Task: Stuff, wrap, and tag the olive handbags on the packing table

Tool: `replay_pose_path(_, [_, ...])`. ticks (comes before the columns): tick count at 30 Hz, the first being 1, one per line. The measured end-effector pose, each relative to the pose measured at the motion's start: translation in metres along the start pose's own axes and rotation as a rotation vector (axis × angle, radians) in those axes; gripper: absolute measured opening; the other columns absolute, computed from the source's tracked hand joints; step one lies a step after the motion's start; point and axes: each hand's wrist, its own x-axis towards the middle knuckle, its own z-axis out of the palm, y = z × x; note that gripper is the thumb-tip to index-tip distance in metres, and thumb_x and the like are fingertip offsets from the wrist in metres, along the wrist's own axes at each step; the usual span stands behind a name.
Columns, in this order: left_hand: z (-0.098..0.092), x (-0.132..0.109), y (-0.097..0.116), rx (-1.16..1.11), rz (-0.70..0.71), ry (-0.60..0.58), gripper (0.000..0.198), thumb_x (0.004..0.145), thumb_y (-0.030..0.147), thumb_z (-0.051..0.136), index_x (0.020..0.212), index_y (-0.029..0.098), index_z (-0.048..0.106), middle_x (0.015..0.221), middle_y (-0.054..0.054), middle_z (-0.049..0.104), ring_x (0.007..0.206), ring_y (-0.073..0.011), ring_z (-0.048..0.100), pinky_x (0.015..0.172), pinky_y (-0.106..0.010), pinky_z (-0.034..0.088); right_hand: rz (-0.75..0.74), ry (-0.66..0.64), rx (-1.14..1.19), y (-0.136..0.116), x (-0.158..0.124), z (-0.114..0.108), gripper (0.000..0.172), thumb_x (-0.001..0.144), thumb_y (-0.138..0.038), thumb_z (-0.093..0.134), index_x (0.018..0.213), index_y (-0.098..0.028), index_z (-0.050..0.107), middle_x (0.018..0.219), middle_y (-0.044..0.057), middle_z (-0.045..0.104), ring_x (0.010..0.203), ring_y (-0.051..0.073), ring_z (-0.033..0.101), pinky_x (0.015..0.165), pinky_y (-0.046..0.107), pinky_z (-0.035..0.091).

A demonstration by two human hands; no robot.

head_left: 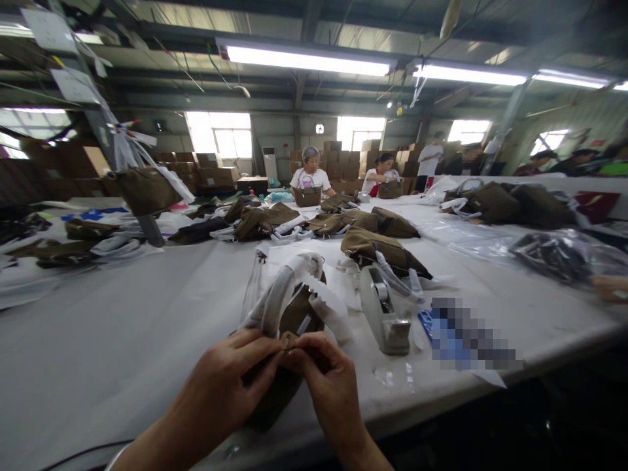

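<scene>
An olive-brown bag [300, 313] with white wrapped handles [283, 290] stands at the near edge of the grey table [122, 327]. My left hand [235, 379] is closed, pinching a small brown tab [288, 339] on the bag's top. My right hand [328, 379] is also closed, and its fingertips pinch the same tab from the right. Both hands cover the bag's lower front.
A grey tape dispenser [385, 313] sits just right of the bag. More olive bags [380, 252] lie further back on the table. Clear plastic bags [564, 252] lie at right. Two people [310, 173] work at the far end, with cardboard boxes behind them.
</scene>
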Motion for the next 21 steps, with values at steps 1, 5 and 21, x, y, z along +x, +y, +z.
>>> replay_pose_path(1, [0.0002,0.0002,-0.0002,0.002,-0.001,-0.007,0.017,0.092,0.018,0.06,0.098,0.026,0.074,0.085,0.001,0.073,0.074,-0.014,0.072,0.066,-0.019,0.058,-0.004,-0.003,-0.008,0.0004,-0.0001,0.0,0.011,0.08,-0.03,0.082,0.083,-0.023,0.074,0.082,0.0,0.071,0.08,0.018,0.067,0.076,0.028,0.057])
replay_pose_path(5, [0.0006,-0.0005,-0.0016,0.017,0.004,-0.042,0.018,0.093,0.018,0.058,0.097,0.025,0.074,0.084,0.0,0.073,0.074,-0.0157,0.072,0.064,-0.021,0.057,-0.06,0.006,-0.077,0.0011,0.0,-0.0006,0.008,0.08,-0.025,0.081,0.082,-0.023,0.075,0.082,0.0,0.071,0.079,0.017,0.067,0.074,0.027,0.056])
replay_pose_path(21, [0.0043,-0.001,-0.0082,-0.057,-0.024,-0.034,0.017,0.094,0.017,0.06,0.095,0.024,0.076,0.084,0.0,0.073,0.076,-0.0142,0.071,0.068,-0.02,0.055,-0.288,0.003,-0.281,-0.0014,0.0032,0.0009,0.013,0.084,-0.013,0.075,0.086,-0.025,0.079,0.086,0.002,0.073,0.081,0.016,0.069,0.075,0.023,0.057])
